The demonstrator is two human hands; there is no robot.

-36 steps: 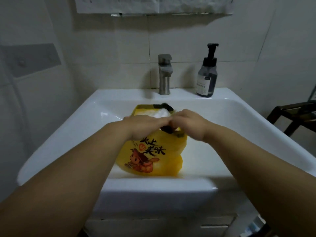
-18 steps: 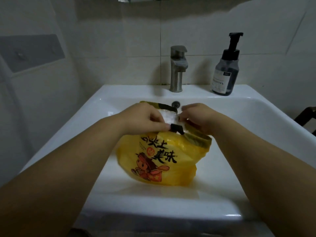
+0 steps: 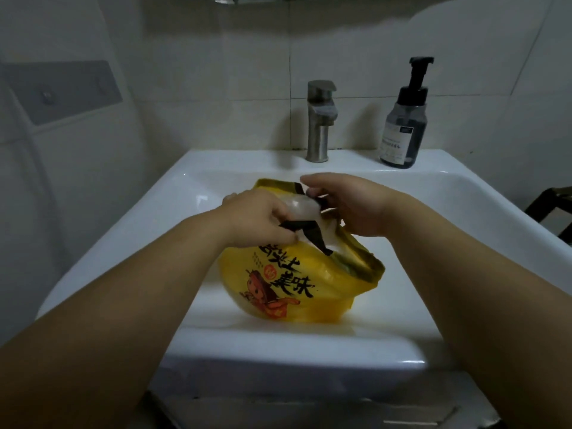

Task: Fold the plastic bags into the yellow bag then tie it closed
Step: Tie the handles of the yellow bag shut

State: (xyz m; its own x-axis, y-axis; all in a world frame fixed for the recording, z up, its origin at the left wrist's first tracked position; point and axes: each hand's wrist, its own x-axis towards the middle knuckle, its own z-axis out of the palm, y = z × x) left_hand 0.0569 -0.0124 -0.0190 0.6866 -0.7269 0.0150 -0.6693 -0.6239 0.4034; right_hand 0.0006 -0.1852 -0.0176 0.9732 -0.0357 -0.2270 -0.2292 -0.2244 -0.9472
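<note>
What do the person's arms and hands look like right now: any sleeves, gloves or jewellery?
The left forearm and right forearm are bare to the frame's edge, with no sleeve in view. The left hand and right hand are ungloved. No watch, bracelet or bandage shows on either wrist, and no ring shows on the visible fingers.

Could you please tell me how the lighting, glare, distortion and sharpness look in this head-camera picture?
Head view: dim, even light with a greenish cast; small glare spots on the sink front rim; the wide lens bows the sink edges and tile lines; the left hand and right hand, gripping the black straps of the yellow bag, look slightly soft; the bag's print is readable.
</note>
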